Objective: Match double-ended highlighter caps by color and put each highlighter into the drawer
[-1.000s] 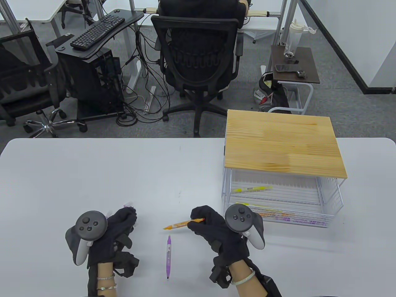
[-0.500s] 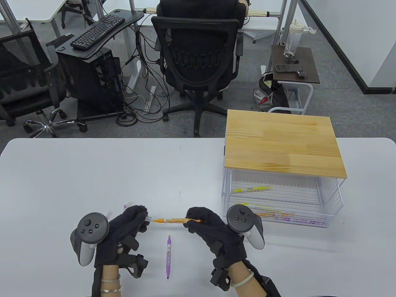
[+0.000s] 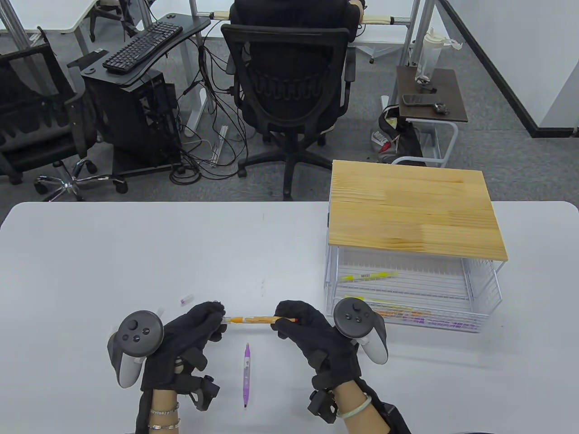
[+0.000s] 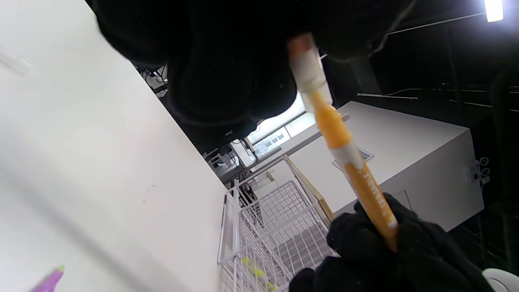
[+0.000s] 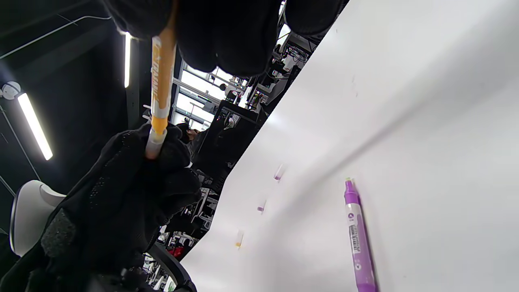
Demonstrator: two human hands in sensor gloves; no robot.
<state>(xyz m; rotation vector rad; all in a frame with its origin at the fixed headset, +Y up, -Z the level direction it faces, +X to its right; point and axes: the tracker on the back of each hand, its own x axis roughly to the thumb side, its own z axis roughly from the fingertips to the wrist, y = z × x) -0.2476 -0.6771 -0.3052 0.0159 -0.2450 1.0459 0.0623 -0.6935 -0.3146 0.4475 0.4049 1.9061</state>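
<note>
Scanning from the left, I saw my left hand above the white table, its fingers curled around a clear cap pinched at the tips; that cap sat on the left tip of the orange highlighter, though I could not tell whether it was fully seated; two small loose caps lay on the table just beyond that hand, a purple-tinted cap and another cap partly hidden behind the tracker; from the right wrist view I counted three loose caps on the table, one of them orange-tinted; the orange highlighter hung level in the air between my hands, clear of the table; nearer to me, between the two hands, a purple highlighter lay uncapped on the table, pointing away from me; my right hand pinched the right end of the orange highlighter between curled fingers and thumb; farther right stood the white wire drawer, pulled open beneath a wooden top, with yellow highlighters toward the back and orange and purple ones along its front edge.
</note>
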